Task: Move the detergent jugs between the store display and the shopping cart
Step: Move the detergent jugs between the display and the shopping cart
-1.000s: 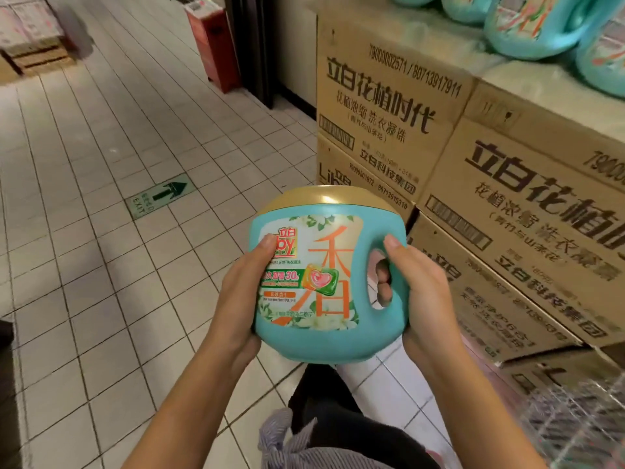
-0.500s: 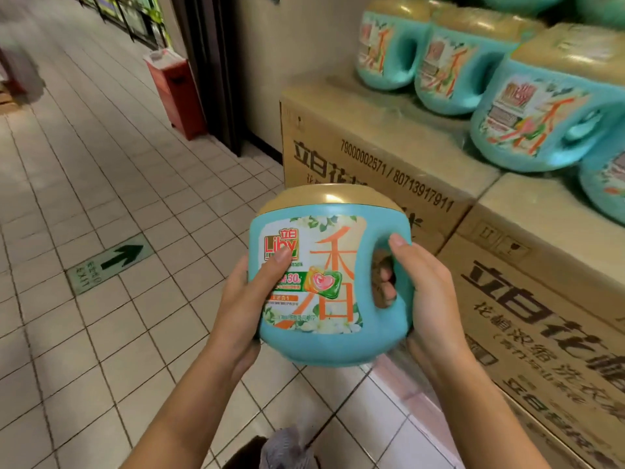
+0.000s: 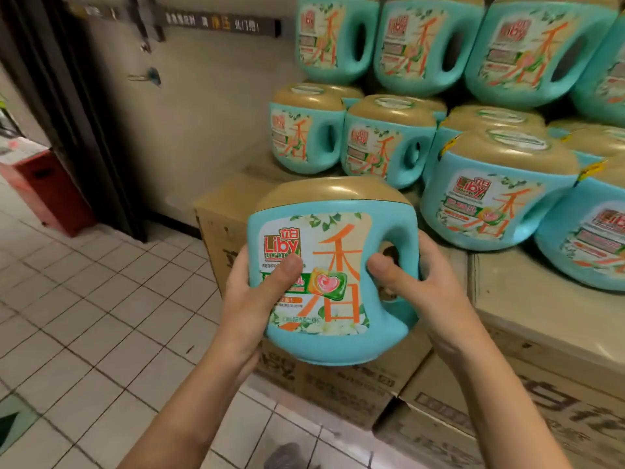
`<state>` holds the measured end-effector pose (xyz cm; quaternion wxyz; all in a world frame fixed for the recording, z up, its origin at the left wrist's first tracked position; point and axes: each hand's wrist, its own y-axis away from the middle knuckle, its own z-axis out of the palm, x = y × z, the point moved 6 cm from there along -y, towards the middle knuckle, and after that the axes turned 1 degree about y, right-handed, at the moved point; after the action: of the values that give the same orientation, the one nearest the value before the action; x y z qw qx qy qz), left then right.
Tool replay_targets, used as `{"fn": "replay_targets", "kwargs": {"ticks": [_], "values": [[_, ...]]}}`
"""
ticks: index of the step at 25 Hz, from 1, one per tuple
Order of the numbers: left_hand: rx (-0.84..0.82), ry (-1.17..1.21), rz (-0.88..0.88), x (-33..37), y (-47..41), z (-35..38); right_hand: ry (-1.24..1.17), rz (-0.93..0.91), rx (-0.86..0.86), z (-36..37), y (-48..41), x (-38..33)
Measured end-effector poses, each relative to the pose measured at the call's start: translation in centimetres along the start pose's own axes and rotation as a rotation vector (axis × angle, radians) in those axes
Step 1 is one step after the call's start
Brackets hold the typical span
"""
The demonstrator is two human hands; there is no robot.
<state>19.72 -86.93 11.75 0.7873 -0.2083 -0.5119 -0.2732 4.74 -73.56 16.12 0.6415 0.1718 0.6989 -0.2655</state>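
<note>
Upright, the squat, glossy teal plastic jug (image 3: 341, 252), handle pointing right, is clasped by the left grip (image 3: 252, 299); the right grip (image 3: 429, 286) curls round its handle.

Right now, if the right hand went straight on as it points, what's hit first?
Probably the lower-row display jug just beyond it, on the carton. The right hand has the held jug by the handle, so that jug would touch first. Depth unclear.

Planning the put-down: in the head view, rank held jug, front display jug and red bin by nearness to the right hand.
1. Held jug: gripped by the right hand.
2. Front display jug: right, on the boxes.
3. Red bin: far left, on floor.
</note>
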Motion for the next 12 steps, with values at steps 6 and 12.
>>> {"fn": "replay_targets", "kwargs": {"ticks": [6,12], "values": [[-0.272,-0.130,0.087,2.3,-11.6,1.3,0.170,0.004,0.202,-2.0,-6.8,-0.2],[-0.326,-0.199,0.166,0.2,-16.2,1.9,0.241,-0.097,0.283,-3.4,-9.0,1.0]]}}
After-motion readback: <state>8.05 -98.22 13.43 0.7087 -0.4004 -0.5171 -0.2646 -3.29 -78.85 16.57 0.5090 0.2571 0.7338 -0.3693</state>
